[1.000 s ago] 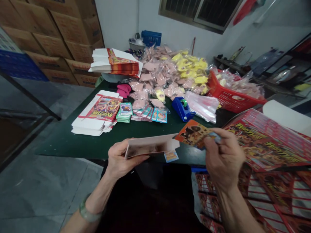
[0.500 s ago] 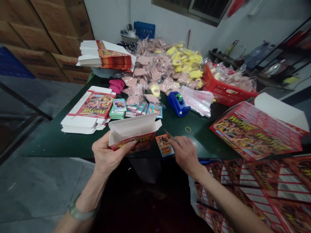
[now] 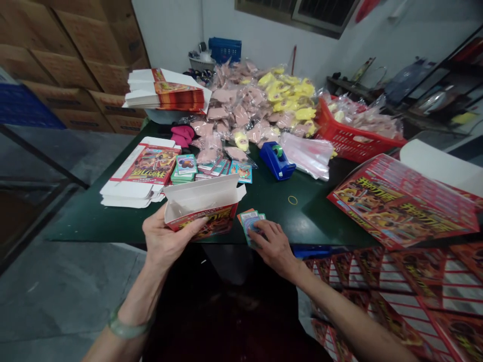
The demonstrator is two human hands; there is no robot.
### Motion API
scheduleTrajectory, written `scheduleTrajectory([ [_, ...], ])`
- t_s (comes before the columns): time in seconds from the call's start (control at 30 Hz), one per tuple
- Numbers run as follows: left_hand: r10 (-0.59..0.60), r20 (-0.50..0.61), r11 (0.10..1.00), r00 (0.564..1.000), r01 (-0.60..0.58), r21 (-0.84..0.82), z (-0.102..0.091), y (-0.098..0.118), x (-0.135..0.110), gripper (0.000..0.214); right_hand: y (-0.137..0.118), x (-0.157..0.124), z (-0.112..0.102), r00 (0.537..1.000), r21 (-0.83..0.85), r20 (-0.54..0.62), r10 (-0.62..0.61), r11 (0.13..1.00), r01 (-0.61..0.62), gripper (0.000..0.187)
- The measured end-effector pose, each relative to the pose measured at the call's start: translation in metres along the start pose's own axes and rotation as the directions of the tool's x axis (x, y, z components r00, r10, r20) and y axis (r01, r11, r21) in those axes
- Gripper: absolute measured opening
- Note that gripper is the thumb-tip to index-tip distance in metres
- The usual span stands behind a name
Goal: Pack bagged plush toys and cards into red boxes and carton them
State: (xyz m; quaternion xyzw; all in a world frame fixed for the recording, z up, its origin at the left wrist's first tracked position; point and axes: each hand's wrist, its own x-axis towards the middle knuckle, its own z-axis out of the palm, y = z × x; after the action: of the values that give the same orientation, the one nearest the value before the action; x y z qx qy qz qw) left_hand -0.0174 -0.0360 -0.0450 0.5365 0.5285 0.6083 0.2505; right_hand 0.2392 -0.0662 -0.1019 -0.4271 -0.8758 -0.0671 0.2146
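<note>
My left hand (image 3: pixel 169 236) grips an open red printed carton box (image 3: pixel 202 207) from below, near the table's front edge. Its white inside shows and its flap stands open. To the right, my right hand (image 3: pixel 275 246) lies with its fingers on a small fanned pile of trading cards (image 3: pixel 249 224). An orange card sits under the blue-green ones. The hand does not appear to lift them.
The dark green table holds flat box blanks (image 3: pixel 145 171), card stacks (image 3: pixel 184 168), a blue tape dispenser (image 3: pixel 277 161) and a rubber band (image 3: pixel 292 200). Bagged pink and yellow items (image 3: pixel 256 110) pile behind. A red basket (image 3: pixel 352 136) and large red carton (image 3: pixel 400 201) stand right.
My right hand has come down onto the cards, and a fan of cards now lies over the single orange card. The box in my left hand has stayed nearly still since half a second ago.
</note>
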Motion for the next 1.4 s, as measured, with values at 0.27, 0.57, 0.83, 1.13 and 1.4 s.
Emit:
scheduleTrajectory([
  [0.27,-0.009,-0.025,0.996,1.000,0.006,-0.090,-0.002,-0.009,0.001,0.028,0.006,0.001,-0.019,0.936,0.428,-0.263,0.234,0.898,-0.104,0.017],
  [0.57,-0.019,-0.066,0.997,0.998,0.013,-0.080,-0.001,-0.009,0.003,0.028,0.050,0.024,-0.024,0.674,0.266,-0.473,0.567,0.821,-0.505,0.020],
  [0.83,-0.025,-0.053,0.998,0.998,0.022,-0.054,-0.001,-0.005,0.002,0.026,0.069,0.028,-0.014,0.979,-0.004,-0.052,0.197,0.980,-0.197,0.025],
  [1.13,-0.032,-0.069,0.996,0.997,0.026,-0.083,0.000,-0.011,0.002,0.028,0.085,0.020,-0.046,0.935,0.320,0.354,0.034,0.935,-0.155,0.014],
  [1.4,-0.027,-0.047,0.992,0.999,0.021,-0.122,-0.002,-0.013,0.002,0.031,0.071,0.023,-0.035,0.942,0.132,0.315,0.113,0.978,-0.161,0.016],
])
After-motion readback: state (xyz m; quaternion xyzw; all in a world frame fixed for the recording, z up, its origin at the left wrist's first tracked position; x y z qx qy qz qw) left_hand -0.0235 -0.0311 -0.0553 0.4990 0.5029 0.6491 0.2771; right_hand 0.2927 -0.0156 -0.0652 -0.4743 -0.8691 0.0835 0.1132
